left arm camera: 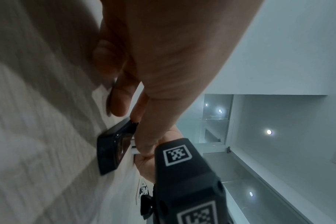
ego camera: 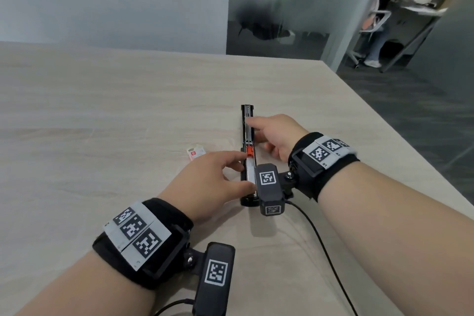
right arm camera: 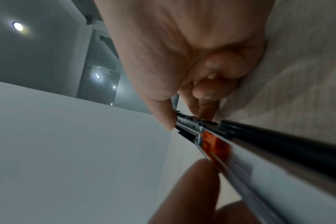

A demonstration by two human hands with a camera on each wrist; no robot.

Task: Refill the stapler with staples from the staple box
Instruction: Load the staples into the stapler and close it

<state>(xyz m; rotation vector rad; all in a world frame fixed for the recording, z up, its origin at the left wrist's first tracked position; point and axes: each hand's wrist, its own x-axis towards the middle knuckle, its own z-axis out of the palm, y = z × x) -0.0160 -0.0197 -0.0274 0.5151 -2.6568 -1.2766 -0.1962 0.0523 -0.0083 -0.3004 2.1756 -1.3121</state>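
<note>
A black stapler lies opened out flat on the pale wooden table, running away from me. Its silver staple channel and orange pusher face up. My left hand pinches the near half, with the thumb along the channel and the index finger beside the pusher. My right hand holds the far half, index finger stretched over its top. The right wrist view shows thumb and fingers pinching the metal rail of the stapler. A small white and red staple box lies just left of the stapler, untouched.
The right wrist camera hides the stapler's near end, and its black cable trails toward me. The table's right edge drops to dark carpet. A person sits at a desk in the far room.
</note>
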